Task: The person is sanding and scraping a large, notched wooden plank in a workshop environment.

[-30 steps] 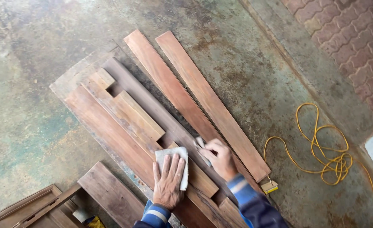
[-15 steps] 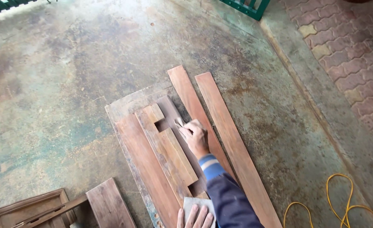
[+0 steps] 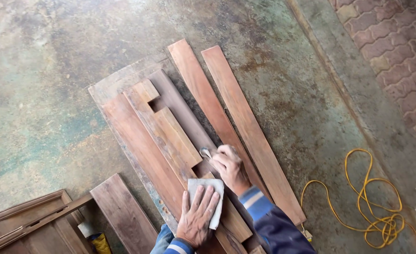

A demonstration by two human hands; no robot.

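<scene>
A stained, mottled concrete floor point(image 3: 52, 94) fills most of the frame, with brick paving point(image 3: 396, 51) in the upper right corner and a yellow cord point(image 3: 372, 207) coiled at the lower right. My boards lie fanned across the middle: a wide flat plank point(image 3: 137, 141), a notched piece point(image 3: 170, 131) stacked on it, a dark strip point(image 3: 180, 110) beside that, then two long reddish planks point(image 3: 245, 127) running toward the lower right. My left hand point(image 3: 196, 216) lies flat with fingers spread, pinning a grey pad point(image 3: 203, 197) against the wood at the bottom centre. My right hand point(image 3: 230, 167) is curled tight around a small scrap point(image 3: 205, 152), probably sandpaper, though so little shows that I cannot be sure, pressed on the dark strip just below the notched piece. To do this well I judge I should rub along the grain, with even pressure, and lean on the left hand so the stack does not slide. The step of the notched piece sits right against my knuckles, so short strokes there look wise. Up the strip toward the upper left the way is open; the two long planks lie just to the right. A short board point(image 3: 123, 214) and a wooden frame point(image 3: 29, 226) crowd the lower left.
</scene>
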